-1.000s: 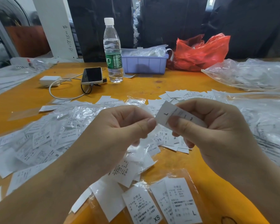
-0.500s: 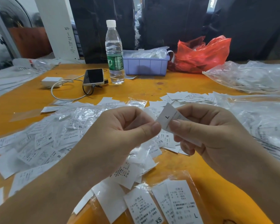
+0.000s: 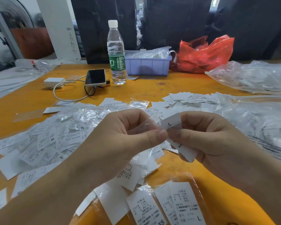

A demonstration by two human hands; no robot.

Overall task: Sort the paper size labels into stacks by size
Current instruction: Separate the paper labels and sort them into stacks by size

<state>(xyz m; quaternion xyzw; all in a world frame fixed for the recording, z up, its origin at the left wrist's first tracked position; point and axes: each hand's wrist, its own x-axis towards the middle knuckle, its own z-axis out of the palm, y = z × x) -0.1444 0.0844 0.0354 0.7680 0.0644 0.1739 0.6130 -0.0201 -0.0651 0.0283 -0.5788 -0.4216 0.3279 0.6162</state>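
Both hands are raised over the middle of the counter (image 3: pixel 152 90), the left hand (image 3: pixel 120 137) and right hand (image 3: pixel 209 137) meeting thumb to thumb on an L label (image 3: pixel 171 123). Beneath and to the left of them lies the loose label heap (image 3: pixel 47 140). Nearest the viewer lie an XS label (image 3: pixel 146 207) and, right of it, a bagged L label (image 3: pixel 185 203). Behind the heap stand a phone (image 3: pixel 96 77), a bottle (image 3: pixel 116 54) to its right, then a bin (image 3: pixel 148 65). A charger (image 3: pixel 53 82) sits left of the phone.

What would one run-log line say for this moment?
step: sorting | right hand: pinches white paper label marked L | left hand: pinches clear plastic sleeve | orange table: loose labels unsorted
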